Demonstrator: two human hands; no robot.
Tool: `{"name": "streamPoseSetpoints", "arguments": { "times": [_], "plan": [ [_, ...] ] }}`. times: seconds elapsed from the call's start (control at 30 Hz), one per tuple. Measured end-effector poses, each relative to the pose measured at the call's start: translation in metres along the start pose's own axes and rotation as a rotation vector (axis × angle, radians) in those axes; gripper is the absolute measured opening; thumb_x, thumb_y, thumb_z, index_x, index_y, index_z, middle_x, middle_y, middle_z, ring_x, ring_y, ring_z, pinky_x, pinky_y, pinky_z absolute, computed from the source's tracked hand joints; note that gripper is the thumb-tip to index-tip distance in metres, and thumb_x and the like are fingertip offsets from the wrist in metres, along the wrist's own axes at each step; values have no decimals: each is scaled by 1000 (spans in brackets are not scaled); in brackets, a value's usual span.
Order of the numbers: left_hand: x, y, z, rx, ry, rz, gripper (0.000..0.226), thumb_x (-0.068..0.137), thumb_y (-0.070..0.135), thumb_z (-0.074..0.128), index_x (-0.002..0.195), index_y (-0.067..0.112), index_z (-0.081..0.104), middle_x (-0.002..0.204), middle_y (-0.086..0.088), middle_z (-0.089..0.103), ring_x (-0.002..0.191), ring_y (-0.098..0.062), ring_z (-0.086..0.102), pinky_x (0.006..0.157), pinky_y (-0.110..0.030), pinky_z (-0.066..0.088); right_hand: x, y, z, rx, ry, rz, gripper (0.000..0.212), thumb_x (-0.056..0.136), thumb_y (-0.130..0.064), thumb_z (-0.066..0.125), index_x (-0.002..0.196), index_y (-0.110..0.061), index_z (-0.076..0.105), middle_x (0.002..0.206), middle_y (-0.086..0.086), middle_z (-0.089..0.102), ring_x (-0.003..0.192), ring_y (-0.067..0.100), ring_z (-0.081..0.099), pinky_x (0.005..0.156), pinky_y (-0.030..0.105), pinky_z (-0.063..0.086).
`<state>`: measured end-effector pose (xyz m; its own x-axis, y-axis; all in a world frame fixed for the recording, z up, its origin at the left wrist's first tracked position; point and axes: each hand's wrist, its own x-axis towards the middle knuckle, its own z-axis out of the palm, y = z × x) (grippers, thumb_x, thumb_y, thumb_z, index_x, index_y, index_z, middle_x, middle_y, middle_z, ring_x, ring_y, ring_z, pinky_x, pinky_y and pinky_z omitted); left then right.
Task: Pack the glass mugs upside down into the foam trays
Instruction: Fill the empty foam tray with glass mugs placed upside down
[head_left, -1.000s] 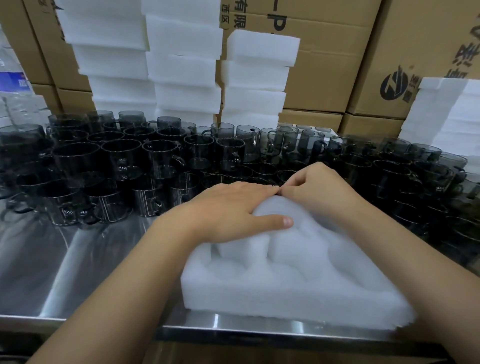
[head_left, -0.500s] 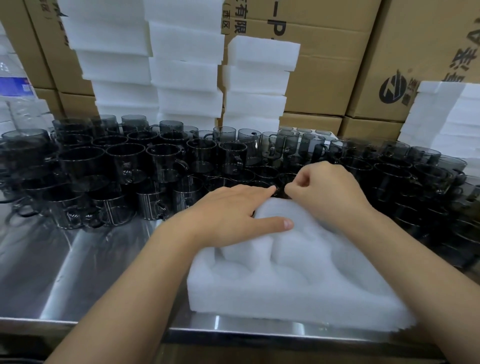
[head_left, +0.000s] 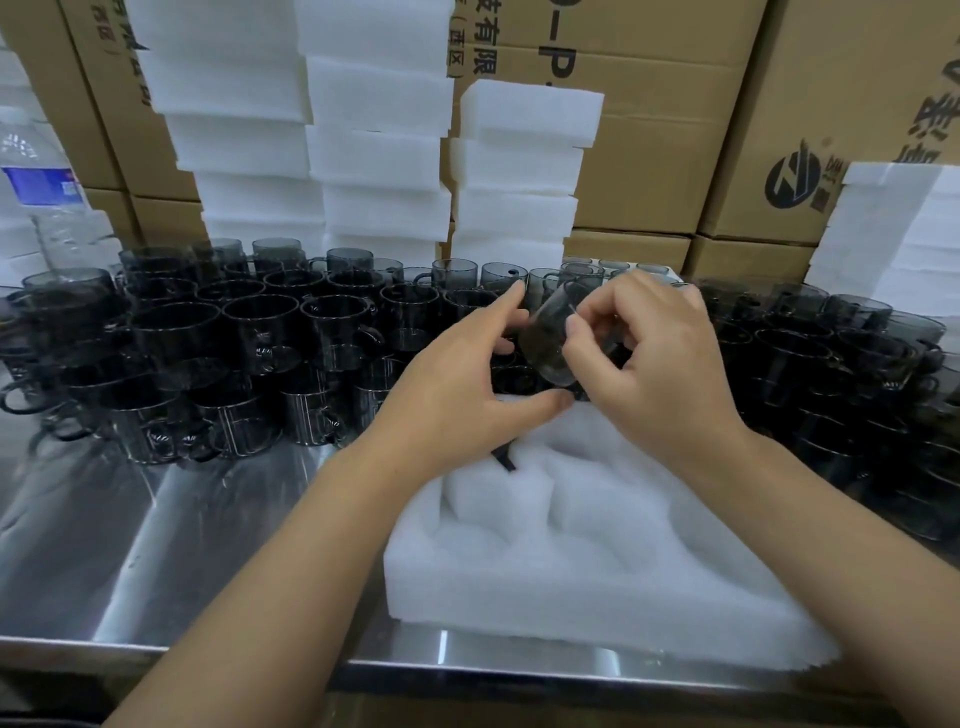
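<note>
At the near edge of the steel worktop (head_left: 130, 545) lies a white foam tray (head_left: 519, 587), its moulded hollows showing no glass in them. Over the tray's far edge the right hand (head_left: 660, 364) grips a smoky glass mug (head_left: 548, 338), tilted, with its fingers (head_left: 576, 332) curled round it. The left hand (head_left: 457, 384) is spread, with forefinger and thumb straight on either side of that mug; contact cannot be told. Beyond, the other mugs (head_left: 260, 332) crowd the worktop upright in rows. Behind them rise foam stacks (head_left: 374, 124), cardboard boxes (head_left: 665, 130) and, far left, a water bottle (head_left: 41, 187).
</note>
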<state>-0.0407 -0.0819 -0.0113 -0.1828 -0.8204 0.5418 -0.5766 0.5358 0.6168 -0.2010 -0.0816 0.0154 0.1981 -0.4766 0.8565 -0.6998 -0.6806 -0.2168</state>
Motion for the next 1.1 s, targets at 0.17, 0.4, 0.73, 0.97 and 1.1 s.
{"name": "streamPoseSetpoints", "arguments": {
  "times": [0.17,0.4,0.73,0.97,1.1],
  "plan": [
    [21,6,-3,-531,-284,-61,74,65,15,74,133,23,46,112,5,64,88,-12,68,84,-27,49,1,-3,0,-16,-4,-174,23,85,-22,49,77,-4,61,74,0,55,74,23,49,74,38,32],
    [34,1,-1,-1309,-467,-268,45,63,8,58,105,12,45,83,-6,57,102,-32,41,93,-42,41,0,-1,0,-11,56,-222,19,78,-20,56,72,-5,65,81,5,60,78,25,50,75,32,27],
    [29,-1,-5,-1175,-304,-173,62,74,3,66,132,-4,45,116,-12,63,100,-20,64,91,-36,53,-3,-1,-5,125,-9,-123,16,73,-18,60,70,-4,66,115,-5,43,94,27,50,89,45,39],
    [29,-3,-5,-1200,-186,-225,64,76,3,62,137,4,44,123,-17,59,103,-21,64,82,-29,54,-3,0,-3,145,-86,-34,9,70,-14,64,76,-8,68,117,-8,41,97,27,49,94,38,36],
    [29,-6,-3,-1186,-85,-250,59,78,17,66,133,13,48,102,-4,71,97,-17,68,78,-31,56,-2,1,-3,176,-61,-23,23,71,-12,62,94,-8,67,111,-2,46,99,23,48,93,32,37]
  ]
}}
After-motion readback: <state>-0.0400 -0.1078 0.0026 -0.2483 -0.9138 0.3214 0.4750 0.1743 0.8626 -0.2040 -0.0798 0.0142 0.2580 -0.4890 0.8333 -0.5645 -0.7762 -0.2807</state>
